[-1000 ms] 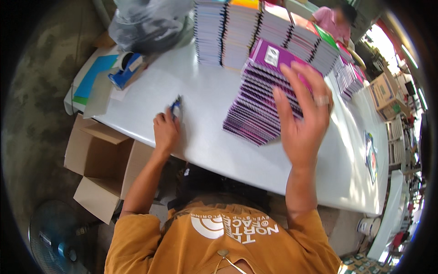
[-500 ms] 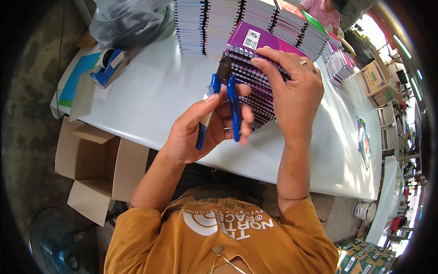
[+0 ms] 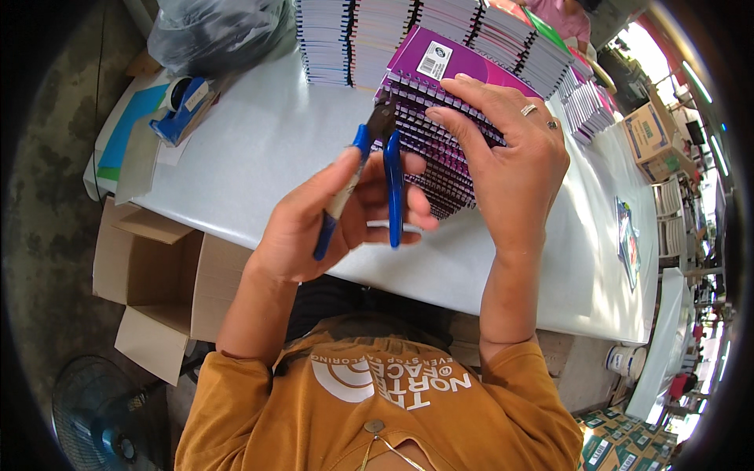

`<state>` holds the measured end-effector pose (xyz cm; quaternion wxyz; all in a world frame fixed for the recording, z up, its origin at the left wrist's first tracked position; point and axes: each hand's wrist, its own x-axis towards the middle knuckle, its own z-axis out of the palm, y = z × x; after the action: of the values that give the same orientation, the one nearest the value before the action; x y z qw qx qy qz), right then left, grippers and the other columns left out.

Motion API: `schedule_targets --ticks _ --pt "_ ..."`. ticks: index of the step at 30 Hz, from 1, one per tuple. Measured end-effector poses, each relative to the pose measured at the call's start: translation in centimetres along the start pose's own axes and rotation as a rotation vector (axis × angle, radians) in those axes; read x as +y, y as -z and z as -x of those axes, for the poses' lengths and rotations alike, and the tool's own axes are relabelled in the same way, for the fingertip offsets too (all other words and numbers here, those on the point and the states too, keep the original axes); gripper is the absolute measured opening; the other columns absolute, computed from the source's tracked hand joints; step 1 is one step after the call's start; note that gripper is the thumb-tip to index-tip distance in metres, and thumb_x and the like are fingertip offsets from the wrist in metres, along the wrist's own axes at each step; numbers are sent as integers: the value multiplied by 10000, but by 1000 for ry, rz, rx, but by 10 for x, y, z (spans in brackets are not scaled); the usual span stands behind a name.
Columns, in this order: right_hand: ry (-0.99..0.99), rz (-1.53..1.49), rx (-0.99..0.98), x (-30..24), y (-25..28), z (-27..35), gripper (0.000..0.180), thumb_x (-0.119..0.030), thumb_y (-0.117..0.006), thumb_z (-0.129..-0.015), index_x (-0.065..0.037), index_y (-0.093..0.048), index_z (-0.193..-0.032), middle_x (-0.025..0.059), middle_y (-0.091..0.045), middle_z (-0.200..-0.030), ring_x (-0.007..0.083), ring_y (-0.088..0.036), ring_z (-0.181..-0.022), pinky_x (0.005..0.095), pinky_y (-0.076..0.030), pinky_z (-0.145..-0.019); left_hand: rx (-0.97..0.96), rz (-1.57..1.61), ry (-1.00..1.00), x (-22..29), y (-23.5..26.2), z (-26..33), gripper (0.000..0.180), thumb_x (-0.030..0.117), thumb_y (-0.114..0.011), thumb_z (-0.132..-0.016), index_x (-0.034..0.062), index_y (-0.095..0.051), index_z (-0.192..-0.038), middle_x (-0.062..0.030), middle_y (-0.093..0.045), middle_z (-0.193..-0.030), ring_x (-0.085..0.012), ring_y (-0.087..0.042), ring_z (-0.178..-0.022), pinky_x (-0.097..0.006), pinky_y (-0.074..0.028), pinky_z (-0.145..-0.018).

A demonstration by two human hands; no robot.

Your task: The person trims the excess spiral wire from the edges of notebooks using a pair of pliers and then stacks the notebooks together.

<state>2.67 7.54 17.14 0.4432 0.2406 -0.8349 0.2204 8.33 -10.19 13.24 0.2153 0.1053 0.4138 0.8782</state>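
Observation:
A stack of purple wire-bound notebooks (image 3: 428, 129) stands in front of me, its rows of spiral binding facing my body. My left hand (image 3: 302, 220) is closed round a pair of cutting pliers (image 3: 393, 184) with blue handles, which are spread apart. The dark jaws reach the left end of the top binding; whether they touch the wire cannot be made out. On the right, my right hand (image 3: 522, 157), wearing rings, grips the top notebook's bound edge between thumb and fingers.
More bound books (image 3: 385, 39) stand in stacks along the back of the white table (image 3: 236, 184). At the left are a blue tape dispenser (image 3: 182, 114) and a dark plastic bag (image 3: 216, 39). Below sits an open cardboard box (image 3: 161, 271). Another person (image 3: 561, 20) is at the far right.
My left hand has shifted slightly left, and the pliers' handles have spread wider. My right thumb has slid a little left along the notebook's edge.

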Motion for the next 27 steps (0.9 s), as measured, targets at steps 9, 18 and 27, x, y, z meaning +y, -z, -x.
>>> schedule_targets --ticks 9,18,27 --pt "38 29 29 2 -2 -1 139 -267 -728 -730 -180 -713 -838 -19 -680 -803 191 -613 -759 339 -422 -702 -154 429 -21 0 11 4 583 457 -219 -986 -36 -451 -1194 -137 -530 -816 -241 -590 -636 -417 -566 -626" --pt "36 38 38 1 -3 -2 128 -274 -724 -731 -190 -710 -826 -27 -675 -787 193 -607 -741 340 -421 -694 -255 543 -1 -1 18 2 611 475 -225 -983 -35 -445 -1237 -181 -564 -906 -320 -624 -785 -470 -553 -698" --pt "31 89 -5 -3 2 -2 183 -301 -719 -737 -190 -697 -881 -43 -677 -827 160 -596 -754 312 -402 -697 17 236 107 9 1 6 581 531 -275 -958 19 -483 -1140 -98 -492 -756 -227 -534 -614 -415 -509 -579"
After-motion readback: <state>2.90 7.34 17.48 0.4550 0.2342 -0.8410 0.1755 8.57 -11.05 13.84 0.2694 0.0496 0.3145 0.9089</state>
